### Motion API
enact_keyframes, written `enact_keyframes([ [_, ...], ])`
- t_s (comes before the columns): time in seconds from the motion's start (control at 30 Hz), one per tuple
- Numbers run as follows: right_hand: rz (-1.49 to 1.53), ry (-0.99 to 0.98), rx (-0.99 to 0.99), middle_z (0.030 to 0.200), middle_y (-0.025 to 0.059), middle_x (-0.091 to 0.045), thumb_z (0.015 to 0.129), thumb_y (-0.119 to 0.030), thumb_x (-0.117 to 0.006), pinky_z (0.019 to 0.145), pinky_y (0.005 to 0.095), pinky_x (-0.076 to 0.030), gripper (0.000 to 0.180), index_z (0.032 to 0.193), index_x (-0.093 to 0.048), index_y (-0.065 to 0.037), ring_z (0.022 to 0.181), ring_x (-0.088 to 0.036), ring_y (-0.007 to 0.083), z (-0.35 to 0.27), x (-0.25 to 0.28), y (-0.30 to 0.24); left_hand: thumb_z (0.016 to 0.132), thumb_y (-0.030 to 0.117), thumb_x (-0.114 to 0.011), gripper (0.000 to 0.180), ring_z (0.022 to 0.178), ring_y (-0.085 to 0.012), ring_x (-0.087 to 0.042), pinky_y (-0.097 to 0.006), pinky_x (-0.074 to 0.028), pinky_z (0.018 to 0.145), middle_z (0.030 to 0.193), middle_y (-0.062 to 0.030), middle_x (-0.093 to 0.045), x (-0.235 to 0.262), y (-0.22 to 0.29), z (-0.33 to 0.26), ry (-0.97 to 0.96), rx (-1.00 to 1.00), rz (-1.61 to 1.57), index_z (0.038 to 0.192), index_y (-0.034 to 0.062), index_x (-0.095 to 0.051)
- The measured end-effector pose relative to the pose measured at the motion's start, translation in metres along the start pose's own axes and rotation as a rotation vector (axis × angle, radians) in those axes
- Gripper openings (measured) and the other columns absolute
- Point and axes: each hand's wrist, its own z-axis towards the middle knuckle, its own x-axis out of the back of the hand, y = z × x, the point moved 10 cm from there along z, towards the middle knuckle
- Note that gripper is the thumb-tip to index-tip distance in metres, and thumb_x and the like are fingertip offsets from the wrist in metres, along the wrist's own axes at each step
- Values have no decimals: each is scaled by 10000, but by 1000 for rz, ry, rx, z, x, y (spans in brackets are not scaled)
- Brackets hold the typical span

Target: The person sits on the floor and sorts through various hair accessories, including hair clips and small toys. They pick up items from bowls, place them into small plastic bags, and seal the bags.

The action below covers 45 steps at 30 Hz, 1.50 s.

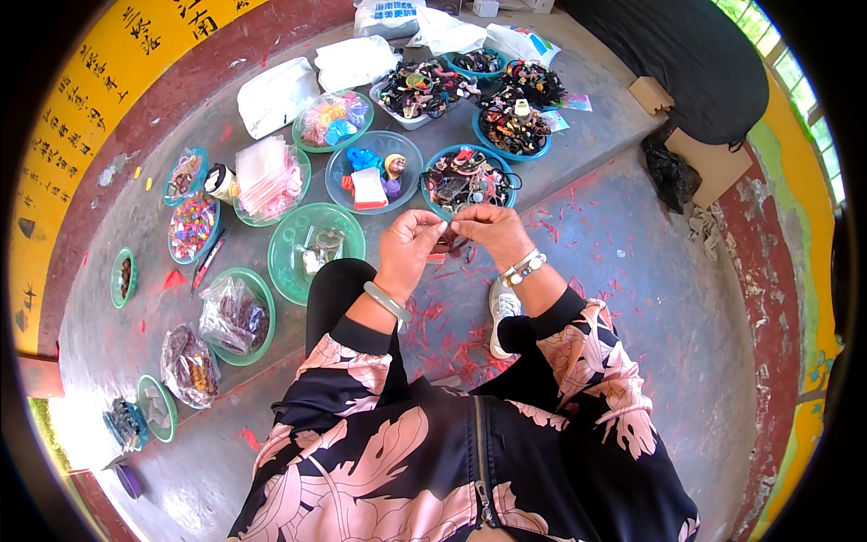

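Both hands are raised in front of my body with fingertips meeting. My left hand [404,246] pinches with thumb and forefinger, and my right hand [494,233] pinches close against it. A small dark reddish-brown item [448,240] shows just below the joined fingertips; its kind is too small to tell, and the fingers partly cover it. Just beyond the hands stands a blue bowl [517,183] of dark hair ties and small trinkets. Left of it, a clear bowl [338,155] holds blue, purple and red-and-white pieces. Nearer my left knee, a green bowl [284,242] contains small clear packets.
More bowls of hair ties [424,88] and white sacks [278,95] stand at the back. At left are pink plastic sleeves [271,181], colourful small pieces [192,226] and bagged brown items [237,314]. Red scraps [442,336] litter the lower floor beside a raised step.
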Motion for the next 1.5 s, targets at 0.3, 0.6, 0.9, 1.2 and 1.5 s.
enact_keyframes([
  [0.3,-1,3,47,748,53,-638,753,-42,-652,603,227,-449,104,829,-643,28,663,-571,104,-1,4,-1,817,137,-606,130,633,-111,-592,-195,-451,496,770,-78,-633,-4,-9,-1,-56,158,-51,839,11,-579],
  [0.6,-39,34,31,728,67,-639,737,-31,-663,577,233,-449,102,814,-661,36,628,-572,111,-4,8,-12,836,150,-589,143,592,-71,-549,-194,-431,472,774,-52,-639,-2,2,-2,-18,93,-3,819,13,-626],
  [0.9,-57,47,25,739,51,-636,739,-51,-669,610,222,-444,115,813,-661,36,658,-562,97,0,14,-10,870,185,-546,198,610,-76,-570,-187,-439,478,804,-74,-650,-1,7,-3,-20,50,25,852,2,-617],
  [1.2,-166,22,74,750,30,-626,769,-66,-648,637,222,-448,113,823,-655,34,692,-563,89,-2,20,-16,846,192,-580,212,595,-50,-545,-174,-422,472,796,-50,-644,-8,8,-4,-27,106,-7,928,0,-614],
  [1.5,-476,14,250,727,30,-622,755,-69,-652,575,219,-430,96,793,-661,18,673,-556,81,-10,7,-35,811,147,-610,129,468,-14,-464,-156,-340,409,697,2,-633,-7,2,-2,-76,39,227,842,29,-651],
])
